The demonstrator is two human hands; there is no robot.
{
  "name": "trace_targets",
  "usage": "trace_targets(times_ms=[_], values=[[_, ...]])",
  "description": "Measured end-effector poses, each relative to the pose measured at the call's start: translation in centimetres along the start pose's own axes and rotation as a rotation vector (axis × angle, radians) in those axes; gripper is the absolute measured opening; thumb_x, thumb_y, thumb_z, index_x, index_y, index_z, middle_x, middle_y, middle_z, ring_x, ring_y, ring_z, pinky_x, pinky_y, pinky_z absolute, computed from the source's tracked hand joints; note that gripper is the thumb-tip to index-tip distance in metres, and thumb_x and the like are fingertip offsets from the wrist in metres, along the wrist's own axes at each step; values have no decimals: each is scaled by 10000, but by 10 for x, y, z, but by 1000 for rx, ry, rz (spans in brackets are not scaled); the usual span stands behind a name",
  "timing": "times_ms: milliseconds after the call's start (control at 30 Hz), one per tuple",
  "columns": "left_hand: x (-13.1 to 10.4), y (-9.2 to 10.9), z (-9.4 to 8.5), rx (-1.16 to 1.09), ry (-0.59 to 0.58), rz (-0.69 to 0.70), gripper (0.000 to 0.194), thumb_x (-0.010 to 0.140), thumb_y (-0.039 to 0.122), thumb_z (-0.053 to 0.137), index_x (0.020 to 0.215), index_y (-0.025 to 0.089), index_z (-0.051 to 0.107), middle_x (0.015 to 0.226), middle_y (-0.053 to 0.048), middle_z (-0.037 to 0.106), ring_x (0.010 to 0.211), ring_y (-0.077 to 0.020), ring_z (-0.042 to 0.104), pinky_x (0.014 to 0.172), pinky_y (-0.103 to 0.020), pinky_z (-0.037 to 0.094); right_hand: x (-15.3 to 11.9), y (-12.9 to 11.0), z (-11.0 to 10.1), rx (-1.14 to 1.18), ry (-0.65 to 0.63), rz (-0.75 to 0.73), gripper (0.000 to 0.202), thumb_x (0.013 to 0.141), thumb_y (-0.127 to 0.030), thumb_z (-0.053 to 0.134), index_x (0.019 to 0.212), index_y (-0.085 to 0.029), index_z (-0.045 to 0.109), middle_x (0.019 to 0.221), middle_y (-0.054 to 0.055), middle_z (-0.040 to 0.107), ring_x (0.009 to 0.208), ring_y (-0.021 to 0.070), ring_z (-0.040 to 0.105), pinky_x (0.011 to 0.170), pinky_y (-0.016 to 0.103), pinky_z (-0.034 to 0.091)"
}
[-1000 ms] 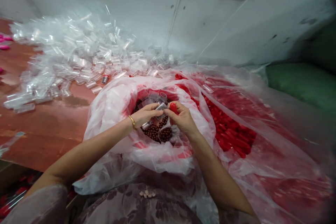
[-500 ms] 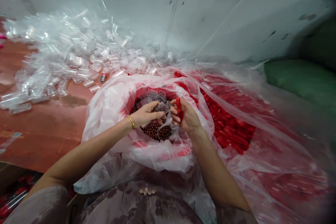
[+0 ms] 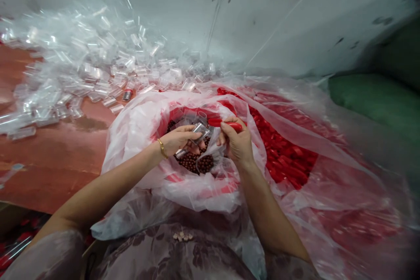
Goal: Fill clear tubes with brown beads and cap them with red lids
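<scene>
My left hand (image 3: pixel 182 138) is closed on a clear plastic tube (image 3: pixel 201 131), over an open bag (image 3: pixel 129 140) lined with white and red plastic. Another clear tube shows beneath its fingers. Facing it from the right, my right hand (image 3: pixel 238 142) pinches a red plastic piece (image 3: pixel 233 126), which lies roughly level with one end toward the clear tube. A small gap seems to part the two. Dark brown beads (image 3: pixel 197 164) fill the bag below my hands, with several clear tubes among them.
Many clear tubes (image 3: pixel 88 61) are heaped at the back left on the reddish-brown table (image 3: pixel 65 157). A red-capped tube (image 3: pixel 127 94) lies at the heap's edge. Red pieces (image 3: pixel 285 153) lie under sheer plastic at the right. Behind is a pale wall (image 3: pixel 183 4) with sockets.
The red piece in my right hand has turned from upright to nearly level. My left hand has shifted slightly left, and the clear tube in it now shows more plainly.
</scene>
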State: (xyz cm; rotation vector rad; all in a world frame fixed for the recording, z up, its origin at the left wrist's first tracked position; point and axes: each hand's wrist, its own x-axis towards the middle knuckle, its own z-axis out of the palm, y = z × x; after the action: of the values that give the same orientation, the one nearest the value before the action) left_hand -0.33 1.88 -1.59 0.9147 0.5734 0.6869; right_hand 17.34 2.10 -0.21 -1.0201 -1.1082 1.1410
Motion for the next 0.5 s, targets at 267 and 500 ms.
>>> trace_targets(times_ms=[267,500], values=[[1,-3,3,66,55,42,471,612,393,771,933,124,557,761,-41,654,621,-108,614,586,-218,488,-16,7,0,-213,-41,-85,222,685,-299,689,778,-202,513,609,-79,604,462,92,612,475,194,466],[1,-3,9,154,81,180,421,636,332,777,903,127,523,751,14,605,605,-61,569,607,-196,476,-23,8,-8,-257,-181,-65,205,756,-244,600,944,-230,520,759,-54,662,545,93,627,526,218,517]])
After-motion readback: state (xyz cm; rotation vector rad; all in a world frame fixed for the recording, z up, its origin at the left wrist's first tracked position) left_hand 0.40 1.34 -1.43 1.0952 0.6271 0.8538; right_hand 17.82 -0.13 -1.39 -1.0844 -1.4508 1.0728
